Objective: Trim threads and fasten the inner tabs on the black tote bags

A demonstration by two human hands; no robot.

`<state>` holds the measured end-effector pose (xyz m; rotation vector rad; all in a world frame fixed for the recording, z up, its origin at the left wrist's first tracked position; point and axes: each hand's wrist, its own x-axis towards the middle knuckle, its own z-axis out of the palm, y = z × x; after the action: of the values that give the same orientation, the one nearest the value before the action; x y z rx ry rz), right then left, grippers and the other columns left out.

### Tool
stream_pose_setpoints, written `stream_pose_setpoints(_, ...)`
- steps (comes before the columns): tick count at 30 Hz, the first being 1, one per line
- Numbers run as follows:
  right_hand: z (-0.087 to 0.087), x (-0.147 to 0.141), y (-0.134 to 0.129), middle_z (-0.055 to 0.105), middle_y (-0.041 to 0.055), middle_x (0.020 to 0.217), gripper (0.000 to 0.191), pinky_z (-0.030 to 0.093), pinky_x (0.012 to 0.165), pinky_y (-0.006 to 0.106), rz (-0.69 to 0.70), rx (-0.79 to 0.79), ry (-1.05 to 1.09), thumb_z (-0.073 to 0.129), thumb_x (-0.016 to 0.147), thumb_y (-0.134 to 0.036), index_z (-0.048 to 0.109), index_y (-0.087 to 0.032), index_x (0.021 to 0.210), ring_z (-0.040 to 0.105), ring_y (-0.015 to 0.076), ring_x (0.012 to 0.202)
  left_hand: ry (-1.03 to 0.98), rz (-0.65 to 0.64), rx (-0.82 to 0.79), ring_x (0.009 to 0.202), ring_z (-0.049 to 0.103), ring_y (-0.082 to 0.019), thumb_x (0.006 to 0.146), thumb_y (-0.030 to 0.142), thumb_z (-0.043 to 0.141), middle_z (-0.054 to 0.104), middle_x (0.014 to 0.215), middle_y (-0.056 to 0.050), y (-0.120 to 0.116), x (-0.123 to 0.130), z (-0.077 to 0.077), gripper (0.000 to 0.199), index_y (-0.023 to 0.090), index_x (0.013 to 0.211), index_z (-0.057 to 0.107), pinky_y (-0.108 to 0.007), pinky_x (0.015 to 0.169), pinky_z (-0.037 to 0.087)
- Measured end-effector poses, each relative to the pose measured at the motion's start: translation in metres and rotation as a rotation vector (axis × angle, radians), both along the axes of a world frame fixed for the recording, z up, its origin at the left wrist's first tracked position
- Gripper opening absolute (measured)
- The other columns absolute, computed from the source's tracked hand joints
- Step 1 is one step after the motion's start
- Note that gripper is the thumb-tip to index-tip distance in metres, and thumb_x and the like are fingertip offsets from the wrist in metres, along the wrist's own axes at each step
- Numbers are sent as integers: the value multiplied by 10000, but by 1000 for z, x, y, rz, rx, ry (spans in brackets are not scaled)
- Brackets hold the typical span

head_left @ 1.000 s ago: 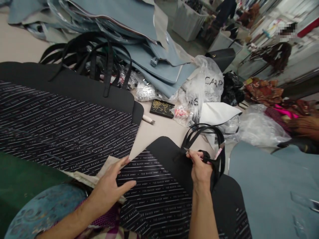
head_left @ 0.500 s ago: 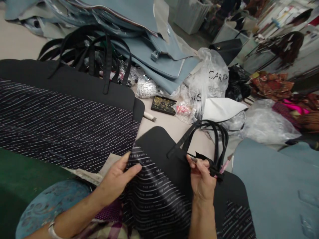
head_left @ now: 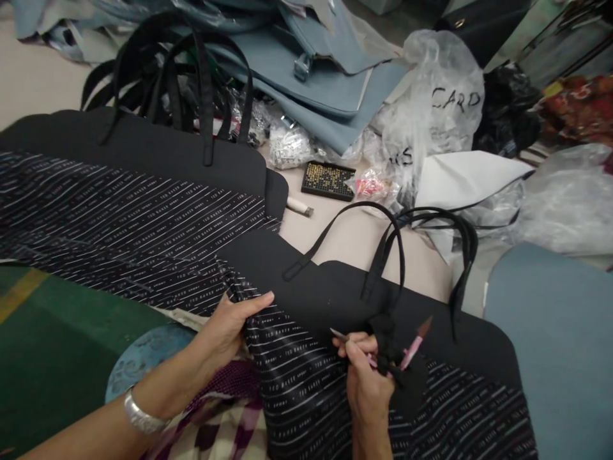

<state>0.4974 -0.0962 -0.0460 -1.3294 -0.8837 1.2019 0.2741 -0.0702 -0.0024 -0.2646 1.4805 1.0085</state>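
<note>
My left hand (head_left: 230, 326) grips the left edge of a black bag panel (head_left: 335, 291), thumb on top and fingers behind. Below the panel's plain black top hangs a dark lining (head_left: 301, 377) with white stripes and lettering. Over that lining, my right hand (head_left: 366, 364) is closed on a small pointed metal tool (head_left: 339, 334), its tip towards the left. A black cloth (head_left: 407, 383) bunches beside the right hand. Out of it sticks a pink-handled tool (head_left: 412, 348) with a brown pointed tip. Thin black handles (head_left: 397, 236) rise from the panels.
More black panels (head_left: 191, 153) with handles lie at the left. Beyond are a black tray of small gold pieces (head_left: 328, 181), a white stick (head_left: 299, 206), plastic bags (head_left: 445, 83) and blue-grey bag parts (head_left: 306, 96). Another blue-grey piece (head_left: 560, 319) lies at right.
My right hand has moved down and left, from the panel's black top onto the striped lining. The handles and panel top now lie more spread out. The view has shifted.
</note>
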Motion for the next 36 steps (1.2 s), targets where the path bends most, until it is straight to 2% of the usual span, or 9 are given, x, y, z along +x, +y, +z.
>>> stream_pose_setpoints(2, 8, 1, 1, 600, -41, 633, 197, 621, 650, 357, 3, 12, -14, 743, 806, -171, 624, -200, 652, 627, 148, 640, -4, 0, -3, 608, 717, -215, 677, 66, 803, 755, 738, -61, 2, 4, -1, 223, 133, 867, 709, -327, 601, 627)
stream_pose_setpoints(6, 16, -3, -2, 619, -31, 644, 189, 608, 704, 378, -15, 57, -86, 735, 809, -141, 621, -198, 670, 647, 157, 662, 10, 113, 19, 586, 713, -221, 784, 76, 706, 742, 687, -70, 2, -3, 1, 47, 118, 765, 699, -348, 593, 639)
stream_pose_setpoints(10, 2, -16, 2, 636, -25, 642, 201, 601, 705, 388, -22, 92, -113, 728, 818, -153, 598, -194, 670, 661, 168, 666, 59, 225, 7, 586, 714, -192, 828, 39, 630, 751, 702, -53, 2, -14, 2, 129, 124, 762, 702, -308, 602, 647)
stream_pose_setpoints(14, -10, -30, 12, 651, -24, 686, 177, 616, 655, 370, -49, 61, -82, 734, 818, -174, 600, -193, 703, 662, 161, 666, -42, 255, -56, 668, 739, -221, 846, 72, 607, 755, 715, -66, -1, -10, -2, 161, 128, 729, 702, -356, 692, 659)
stream_pose_setpoints(21, 2, -42, 19, 670, -2, 706, 145, 599, 615, 319, -10, 91, -246, 740, 813, -174, 635, -190, 714, 676, 164, 666, -171, 185, -68, 713, 744, -238, 837, 103, 653, 764, 752, -89, -3, 13, -6, 110, 107, 755, 727, -376, 762, 644)
stream_pose_setpoints(25, -6, -47, 21, 655, -35, 711, 158, 624, 637, 338, -71, 61, -59, 735, 806, -133, 607, -204, 746, 659, 139, 643, -278, 186, -122, 796, 749, -265, 880, 185, 626, 775, 831, -119, -5, 20, -8, 158, 97, 826, 746, -394, 812, 627)
stream_pose_setpoints(28, -11, -46, 22, 637, -51, 682, 164, 640, 663, 362, -89, 3, 95, 724, 807, -134, 588, -201, 744, 651, 128, 628, -313, 169, -64, 836, 744, -271, 836, 222, 689, 779, 858, -111, -7, 27, -11, 132, 110, 818, 757, -389, 842, 611)
stream_pose_setpoints(32, -10, -44, 21, 618, -52, 650, 168, 640, 666, 370, -93, -36, 99, 723, 808, -167, 581, -197, 724, 642, 131, 628, -239, 49, 42, 829, 734, -247, 711, 269, 831, 783, 850, -102, -1, 41, -15, 193, 108, 791, 763, -337, 842, 589)
stream_pose_setpoints(36, -9, -44, 20, 651, -40, 684, 159, 597, 571, 308, -97, 12, -55, 721, 823, -168, 580, -198, 756, 651, 132, 579, -131, 26, -45, 724, 724, -244, 645, 304, 872, 775, 780, -108, 9, 50, -18, 250, 101, 722, 748, -330, 707, 583)
